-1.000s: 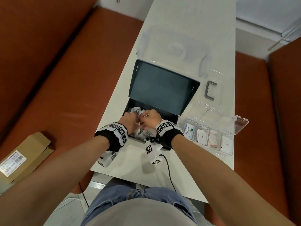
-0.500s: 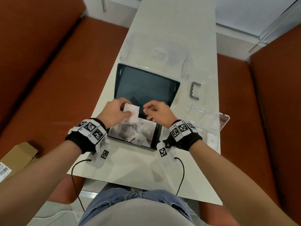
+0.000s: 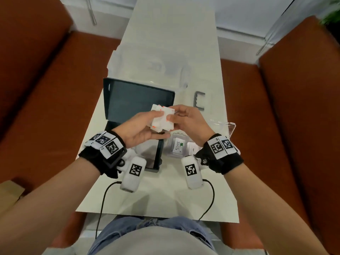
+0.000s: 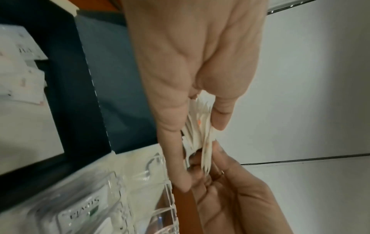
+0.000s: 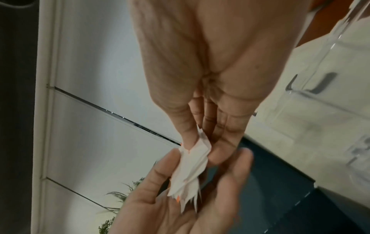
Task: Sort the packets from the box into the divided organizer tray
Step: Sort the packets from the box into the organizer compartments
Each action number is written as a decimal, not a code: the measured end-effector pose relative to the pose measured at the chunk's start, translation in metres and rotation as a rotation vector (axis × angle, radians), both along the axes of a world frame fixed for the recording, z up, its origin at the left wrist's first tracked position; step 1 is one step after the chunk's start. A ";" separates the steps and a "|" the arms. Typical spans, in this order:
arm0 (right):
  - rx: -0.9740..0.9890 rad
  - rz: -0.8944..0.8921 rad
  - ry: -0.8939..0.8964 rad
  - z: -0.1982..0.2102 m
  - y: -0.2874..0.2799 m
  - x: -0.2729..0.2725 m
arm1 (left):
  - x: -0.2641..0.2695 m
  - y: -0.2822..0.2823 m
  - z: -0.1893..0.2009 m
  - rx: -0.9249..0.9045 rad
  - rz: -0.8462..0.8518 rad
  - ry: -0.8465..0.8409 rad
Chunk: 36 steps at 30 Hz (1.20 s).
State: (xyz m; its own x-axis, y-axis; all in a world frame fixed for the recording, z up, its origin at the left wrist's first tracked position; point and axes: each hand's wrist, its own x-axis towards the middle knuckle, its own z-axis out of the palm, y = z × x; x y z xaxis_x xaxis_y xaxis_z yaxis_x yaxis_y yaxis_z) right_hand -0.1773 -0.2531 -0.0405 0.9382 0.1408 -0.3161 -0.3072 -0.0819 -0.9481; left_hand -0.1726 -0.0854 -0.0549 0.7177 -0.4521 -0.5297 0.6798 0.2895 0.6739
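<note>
The long white table [image 3: 173, 43] runs away from me toward twelve o'clock, smooth and matte, with rust-orange upholstered seats [image 3: 46, 107] along both sides. On it, straight ahead, sits the dark box [image 3: 136, 102], a flat rectangular carton with its lid flipped up toward twelve; in my left wrist view loose white packets still lie inside it [image 4: 22, 76]. At about four o'clock from the box is the clear plastic organizer tray [image 3: 230, 128], hard and glossy, split into small compartments; a white packet printed "Stevia" [image 3: 178, 148] lies flat in one of them, and other white packets sit in the neighbouring ones. A grey U-shaped handle [image 3: 199, 100] lies on the table at one o'clock from the box.

Above the box's near edge I hold a small stack of packets [image 3: 162, 117] between both hands, raised off the table. They are thin, flat, white paper squares with small orange marks at the edges, fanned unevenly so their corners stick out. My left hand [image 3: 141, 128] grips the stack from nine o'clock, thumb on top and fingers curled beneath. My right hand [image 3: 187, 120] pinches the stack's three o'clock edge between thumb and fingers [image 5: 219, 152], narrowly closed on the paper.
</note>
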 end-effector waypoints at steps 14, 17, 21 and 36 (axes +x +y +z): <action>-0.249 -0.072 -0.094 -0.001 -0.062 -0.010 | 0.000 -0.062 -0.011 0.003 -0.014 -0.065; -0.264 -0.101 -0.103 -0.003 -0.073 -0.012 | 0.000 -0.070 -0.014 0.025 0.006 -0.084; -0.241 -0.114 -0.089 -0.006 -0.079 -0.015 | 0.000 -0.075 -0.017 0.053 0.022 -0.091; -0.346 -0.113 -0.046 -0.024 -0.099 -0.017 | -0.005 -0.090 -0.023 0.180 -0.009 -0.066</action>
State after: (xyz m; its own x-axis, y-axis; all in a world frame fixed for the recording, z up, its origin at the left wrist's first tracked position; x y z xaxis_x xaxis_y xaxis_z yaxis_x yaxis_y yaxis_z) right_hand -0.1942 -0.3522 -0.0646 0.9562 -0.0719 -0.2839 -0.2900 -0.3680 -0.8834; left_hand -0.1772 -0.1758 -0.0783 0.7499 -0.3606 -0.5547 0.6345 0.1547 0.7573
